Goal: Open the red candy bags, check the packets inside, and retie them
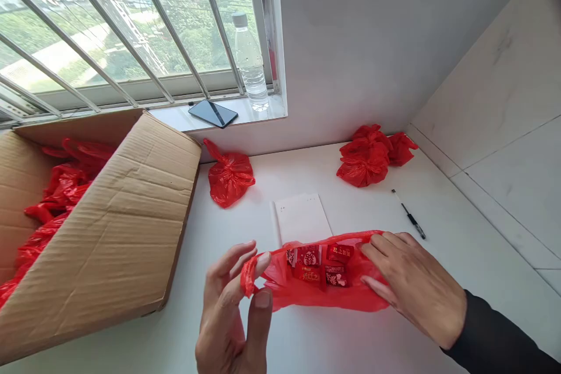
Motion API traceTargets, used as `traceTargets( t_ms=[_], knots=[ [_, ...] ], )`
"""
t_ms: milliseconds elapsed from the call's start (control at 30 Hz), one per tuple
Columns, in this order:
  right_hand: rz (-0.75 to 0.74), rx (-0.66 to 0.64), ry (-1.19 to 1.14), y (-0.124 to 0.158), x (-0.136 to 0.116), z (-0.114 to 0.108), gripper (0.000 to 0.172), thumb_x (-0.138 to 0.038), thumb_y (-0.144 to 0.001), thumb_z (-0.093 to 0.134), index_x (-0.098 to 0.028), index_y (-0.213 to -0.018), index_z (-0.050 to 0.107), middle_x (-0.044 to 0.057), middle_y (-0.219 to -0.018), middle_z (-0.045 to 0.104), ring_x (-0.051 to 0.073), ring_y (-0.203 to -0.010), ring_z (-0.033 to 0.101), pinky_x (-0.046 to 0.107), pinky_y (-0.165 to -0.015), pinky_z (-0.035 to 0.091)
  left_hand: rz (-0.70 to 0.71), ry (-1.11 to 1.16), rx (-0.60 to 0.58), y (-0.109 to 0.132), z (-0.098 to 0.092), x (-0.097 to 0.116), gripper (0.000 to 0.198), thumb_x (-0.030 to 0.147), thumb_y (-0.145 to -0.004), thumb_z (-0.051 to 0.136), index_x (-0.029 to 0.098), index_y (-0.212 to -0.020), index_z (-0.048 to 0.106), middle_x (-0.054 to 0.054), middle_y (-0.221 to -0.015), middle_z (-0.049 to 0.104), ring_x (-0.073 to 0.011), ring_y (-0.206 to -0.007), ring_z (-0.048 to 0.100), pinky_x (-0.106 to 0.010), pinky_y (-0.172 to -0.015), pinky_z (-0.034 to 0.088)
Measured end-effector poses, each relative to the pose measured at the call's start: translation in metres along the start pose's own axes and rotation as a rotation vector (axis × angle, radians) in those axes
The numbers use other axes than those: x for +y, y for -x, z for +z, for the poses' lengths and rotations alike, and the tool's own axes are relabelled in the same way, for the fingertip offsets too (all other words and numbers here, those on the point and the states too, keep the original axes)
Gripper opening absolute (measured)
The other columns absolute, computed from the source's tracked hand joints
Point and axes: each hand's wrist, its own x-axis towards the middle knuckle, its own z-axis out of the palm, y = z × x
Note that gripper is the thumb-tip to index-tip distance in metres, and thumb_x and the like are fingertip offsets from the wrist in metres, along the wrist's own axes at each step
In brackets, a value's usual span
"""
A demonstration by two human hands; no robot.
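A thin red plastic bag (324,300) is stretched wide between my two hands, its mouth facing up. Inside it lie several small red wrapped packets (336,276) with printed patterns. On the left, my left hand (239,310) holds the bag by one handle, which loops around a finger; the thumb is close to the loop. At the other end, my right hand (405,277) grips the bag's right side, with its fingers over the rim and the thumb lower down. A white notebook (302,217) lies just behind the bag, partly covered by it.
A cardboard box (127,216) with red plastic bags (65,187) inside stands on the left. One tied red bag (231,178) and a cluster of red bags (366,155) sit along the wall. A pen (414,224) lies right; a phone (213,113) and water bottle (252,67) occupy the sill.
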Motion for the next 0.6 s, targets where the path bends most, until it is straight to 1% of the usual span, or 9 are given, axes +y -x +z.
traceTargets(
  t_ms=[67, 167, 267, 300, 367, 433, 467, 533, 600],
  knots=[
    [-0.028, 0.003, 0.053, 0.002, 0.003, 0.003, 0.014, -0.022, -0.079, 0.065, -0.019, -0.092, 0.067, 0.006, -0.086, 0.062, 0.026, -0.082, 0.059, 0.053, -0.088, 0.047, -0.072, 0.078, -0.007, 0.001, 0.003, 0.006, 0.026, 0.026, -0.097, 0.056, 0.033, -0.114, 0.075, -0.006, -0.131, 0.063, -0.0231, -0.123, 0.058, -0.037, -0.103, 0.05],
    [-0.068, 0.006, 0.084, 0.003, 0.006, 0.01, 0.01, -0.015, -0.078, 0.06, -0.019, -0.083, 0.067, 0.004, -0.077, 0.062, 0.023, -0.075, 0.059, 0.056, -0.106, 0.037, -0.153, 0.176, 0.036, 0.007, 0.011, 0.011, 0.024, 0.031, -0.098, 0.056, 0.032, -0.113, 0.075, -0.006, -0.127, 0.069, -0.0245, -0.125, 0.059, -0.038, -0.107, 0.047],
    [-0.071, 0.018, 0.059, 0.005, 0.009, 0.015, 0.013, -0.012, -0.075, 0.058, -0.021, -0.081, 0.067, 0.002, -0.073, 0.061, 0.021, -0.071, 0.059, 0.054, -0.11, 0.034, -0.238, 0.246, 0.046, 0.016, 0.018, 0.011, 0.026, 0.035, -0.096, 0.059, 0.033, -0.12, 0.069, -0.005, -0.127, 0.069, -0.0257, -0.125, 0.06, -0.041, -0.108, 0.046],
    [-0.069, 0.032, 0.058, 0.006, 0.01, 0.017, 0.016, -0.014, -0.074, 0.06, -0.021, -0.085, 0.068, 0.002, -0.075, 0.061, 0.021, -0.073, 0.059, 0.054, -0.111, 0.032, -0.27, 0.263, 0.043, 0.018, 0.02, 0.009, 0.028, 0.035, -0.095, 0.061, 0.034, -0.122, 0.066, -0.005, -0.129, 0.068, -0.0255, -0.125, 0.06, -0.041, -0.108, 0.045],
    [-0.073, 0.048, 0.08, 0.006, 0.011, 0.024, 0.029, -0.021, -0.071, 0.065, -0.021, -0.1, 0.069, 0.004, -0.082, 0.064, 0.024, -0.081, 0.061, 0.057, -0.117, 0.024, -0.307, 0.283, 0.018, 0.02, 0.021, 0.004, 0.03, 0.034, -0.093, 0.064, 0.036, -0.123, 0.063, -0.003, -0.129, 0.068, -0.0237, -0.124, 0.06, -0.04, -0.109, 0.044],
    [-0.075, 0.011, 0.114, 0.005, 0.014, 0.037, 0.043, -0.025, -0.068, 0.069, -0.019, -0.111, 0.067, 0.003, -0.081, 0.065, 0.025, -0.082, 0.062, 0.059, -0.121, 0.014, -0.311, 0.28, -0.019, 0.019, 0.021, -0.001, 0.025, 0.032, -0.093, 0.065, 0.034, -0.119, 0.065, -0.002, -0.121, 0.071, -0.0213, -0.12, 0.062, -0.037, -0.107, 0.044],
    [-0.077, -0.028, 0.137, 0.004, 0.016, 0.043, 0.044, -0.024, -0.067, 0.069, -0.017, -0.111, 0.067, 0.003, -0.077, 0.065, 0.025, -0.081, 0.063, 0.059, -0.122, 0.01, -0.312, 0.284, -0.034, 0.019, 0.021, -0.004, 0.022, 0.032, -0.094, 0.064, 0.032, -0.116, 0.066, -0.002, -0.116, 0.072, -0.0207, -0.118, 0.063, -0.035, -0.106, 0.045],
    [-0.078, -0.107, 0.183, 0.003, 0.018, 0.054, 0.035, -0.016, -0.066, 0.068, -0.015, -0.101, 0.069, 0.001, -0.07, 0.064, 0.024, -0.076, 0.063, 0.059, -0.122, 0.007, -0.333, 0.312, -0.045, 0.018, 0.02, -0.009, 0.017, 0.034, -0.094, 0.064, 0.027, -0.109, 0.067, -0.003, -0.108, 0.073, -0.0208, -0.114, 0.065, -0.032, -0.102, 0.047],
    [-0.079, -0.13, 0.18, 0.002, 0.019, 0.057, 0.024, -0.01, -0.066, 0.065, -0.016, -0.089, 0.069, 0.0, -0.068, 0.063, 0.022, -0.073, 0.063, 0.06, -0.121, 0.008, -0.385, 0.36, -0.042, 0.018, 0.019, -0.011, 0.015, 0.037, -0.093, 0.065, 0.024, -0.101, 0.064, -0.004, -0.101, 0.074, -0.0219, -0.111, 0.067, -0.032, -0.096, 0.05]
  ],
)
